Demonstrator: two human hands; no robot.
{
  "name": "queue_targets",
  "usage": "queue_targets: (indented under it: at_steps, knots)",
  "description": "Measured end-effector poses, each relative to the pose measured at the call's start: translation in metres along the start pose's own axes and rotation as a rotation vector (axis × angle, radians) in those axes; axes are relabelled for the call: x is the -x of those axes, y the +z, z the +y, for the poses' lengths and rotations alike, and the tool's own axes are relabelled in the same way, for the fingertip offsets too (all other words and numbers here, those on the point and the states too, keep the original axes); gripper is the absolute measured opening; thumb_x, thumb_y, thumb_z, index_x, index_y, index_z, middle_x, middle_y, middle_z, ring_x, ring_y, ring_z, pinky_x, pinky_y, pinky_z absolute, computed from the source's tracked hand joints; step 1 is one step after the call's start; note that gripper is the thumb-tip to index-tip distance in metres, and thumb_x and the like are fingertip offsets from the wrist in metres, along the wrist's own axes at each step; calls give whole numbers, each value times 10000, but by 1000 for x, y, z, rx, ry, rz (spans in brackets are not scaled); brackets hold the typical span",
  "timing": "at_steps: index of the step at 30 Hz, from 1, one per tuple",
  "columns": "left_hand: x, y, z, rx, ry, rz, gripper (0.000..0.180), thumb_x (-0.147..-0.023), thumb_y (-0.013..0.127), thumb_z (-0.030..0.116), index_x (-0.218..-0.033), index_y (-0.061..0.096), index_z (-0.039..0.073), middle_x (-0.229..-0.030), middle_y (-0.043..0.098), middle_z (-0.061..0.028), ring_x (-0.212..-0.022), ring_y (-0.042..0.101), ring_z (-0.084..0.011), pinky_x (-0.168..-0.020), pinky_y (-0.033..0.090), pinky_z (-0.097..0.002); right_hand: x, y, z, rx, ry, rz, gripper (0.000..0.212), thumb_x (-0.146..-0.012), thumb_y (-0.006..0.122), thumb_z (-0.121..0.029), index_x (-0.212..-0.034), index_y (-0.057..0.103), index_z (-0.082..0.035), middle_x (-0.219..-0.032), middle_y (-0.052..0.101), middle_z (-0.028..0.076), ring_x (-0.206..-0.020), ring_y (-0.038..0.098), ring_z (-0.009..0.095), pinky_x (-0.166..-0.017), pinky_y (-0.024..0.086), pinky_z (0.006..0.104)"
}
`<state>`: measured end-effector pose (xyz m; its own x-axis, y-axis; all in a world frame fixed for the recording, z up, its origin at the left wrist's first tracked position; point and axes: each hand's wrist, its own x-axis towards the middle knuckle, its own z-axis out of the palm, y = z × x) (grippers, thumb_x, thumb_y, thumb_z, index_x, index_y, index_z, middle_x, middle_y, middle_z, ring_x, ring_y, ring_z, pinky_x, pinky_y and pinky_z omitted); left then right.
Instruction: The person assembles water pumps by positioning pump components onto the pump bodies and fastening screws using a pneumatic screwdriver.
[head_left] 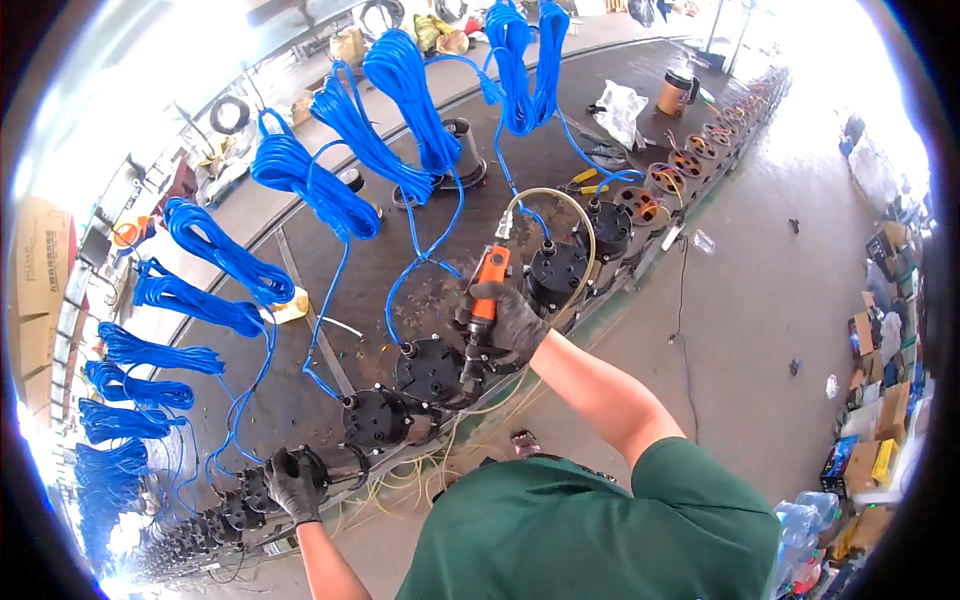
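Note:
My right hand [515, 322], in a dark work glove, is wrapped round an orange air screwdriver [491, 270]. A pale air hose [570, 200] loops from its top end. The tool's lower end points down at a round black pump cover [432, 370] near the bench's front edge. My left hand [295, 488], also gloved, is closed at another black unit in the row, farther left; what its fingers hold is hidden. Between my hands stands one more black pump cover [378, 418], with a blue cable rising from it.
Coiled blue cables [315, 188] run along the dark workbench [330, 290]. Open housings with coloured wires [665, 178] line the right end, near pliers [590, 185], a plastic bag [620, 112] and a mug [677, 92]. Boxes [862, 465] are piled along the right.

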<state>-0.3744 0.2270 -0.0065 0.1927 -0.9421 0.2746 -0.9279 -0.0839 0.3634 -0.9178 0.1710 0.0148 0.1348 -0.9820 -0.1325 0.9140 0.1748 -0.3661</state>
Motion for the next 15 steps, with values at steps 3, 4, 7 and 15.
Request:
queue_targets:
  at_steps: [3,4,7,15]
  knots:
    - [7,-1,-2,-62,-42,20,529,-789,768,365,-1229,667,89,-1245,640,-179,-1149,604,-400,-989,491,-522,9,14,-1,-80,21,3,238,-814,756,-164,-963,588,-86,-829,675,84,-768,674,255,-808,588,439]
    - [11,-2,-3,-113,-43,45,558,-806,765,390,-1253,656,75,-1249,640,-181,-1146,606,-402,-991,489,-521,10,17,0,-101,10,2,241,-814,755,-175,-961,584,-90,-820,669,81,-763,674,249,-798,594,437]
    - [19,10,17,-30,66,310,622,-870,749,402,-1358,561,65,-1248,627,-151,-1142,605,-325,-980,499,-461,10,6,-6,-92,95,107,267,-810,763,-199,-987,583,-114,-809,665,78,-755,682,240,-718,611,427]
    - [44,33,206,222,121,7,794,-764,844,471,-1431,532,174,-1434,473,-204,-1328,470,-390,-1064,433,-523,-2,-21,-14,-44,36,-39,184,-836,754,-201,-852,618,-79,-816,698,109,-772,711,273,-906,604,512]
